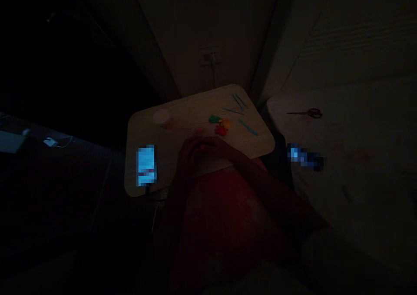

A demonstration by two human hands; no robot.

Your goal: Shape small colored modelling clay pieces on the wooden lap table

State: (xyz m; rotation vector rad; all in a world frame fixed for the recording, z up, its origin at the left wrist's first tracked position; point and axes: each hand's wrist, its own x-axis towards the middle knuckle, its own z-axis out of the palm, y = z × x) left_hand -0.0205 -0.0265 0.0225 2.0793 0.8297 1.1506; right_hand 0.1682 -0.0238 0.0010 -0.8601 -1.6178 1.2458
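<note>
In very dim light, my left hand (189,151) and my right hand (213,146) meet above the near edge of a small wooden-topped table (182,106). Both have their fingers curled inward; whatever lies between them is lost in shadow. Just beyond my right hand sit soft, clay-like lumps: a green one (214,119), an orange one (225,124) and a red one (220,130), touching one another. A small pink lump (199,130) lies past my fingertips. Farther left stands a pale round tub (162,117).
Several thin teal sticks (233,111) and a wider teal blade-like tool (248,127) lie at the table's right. A lit phone (146,165) with a cable rests at the left. Scissors (306,113) and a blurred dark object (305,157) lie on a pale surface to the right.
</note>
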